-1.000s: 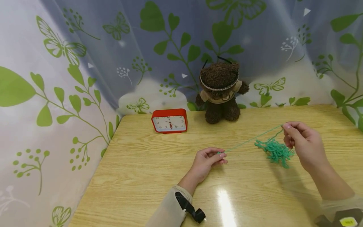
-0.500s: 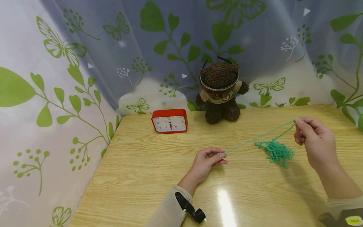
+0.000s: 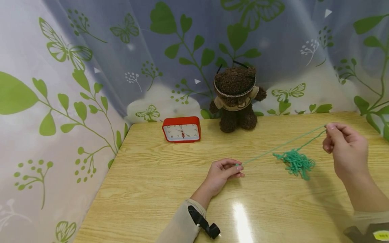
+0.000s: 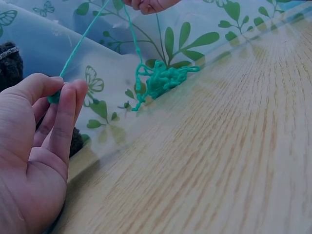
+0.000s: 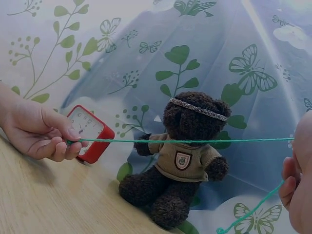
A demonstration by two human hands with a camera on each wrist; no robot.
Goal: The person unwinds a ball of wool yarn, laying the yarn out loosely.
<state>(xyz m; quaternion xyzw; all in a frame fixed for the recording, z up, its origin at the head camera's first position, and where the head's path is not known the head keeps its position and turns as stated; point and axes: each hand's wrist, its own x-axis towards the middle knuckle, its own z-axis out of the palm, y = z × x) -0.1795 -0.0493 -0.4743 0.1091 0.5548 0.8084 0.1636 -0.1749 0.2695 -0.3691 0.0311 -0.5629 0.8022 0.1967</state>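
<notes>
Green yarn [image 3: 297, 162] lies in a loose tangle on the wooden table, right of centre in the head view. One strand of it runs taut between the two hands. My left hand [image 3: 223, 173] pinches the strand's end between thumb and fingertips, low over the table; a small green bit shows at the fingertips in the left wrist view. Farther right and higher, my right hand [image 3: 347, 148] pinches the strand between thumb and forefinger. From there a second length slopes down to the tangle [image 4: 163, 78]. The right wrist view shows the stretched strand [image 5: 195, 141] nearly level.
A red alarm clock [image 3: 181, 129] stands at the table's back left. Beside it, a brown teddy bear [image 3: 237, 98] in a tan top sits against the leaf-and-butterfly curtain [image 3: 170, 60]. The wooden table [image 3: 146, 189] reaches the curtain at the back and left.
My right hand has moved right and slightly up, drawing the strand longer between the hands. The left hand has stayed nearly still, and the tangle lies in about the same place.
</notes>
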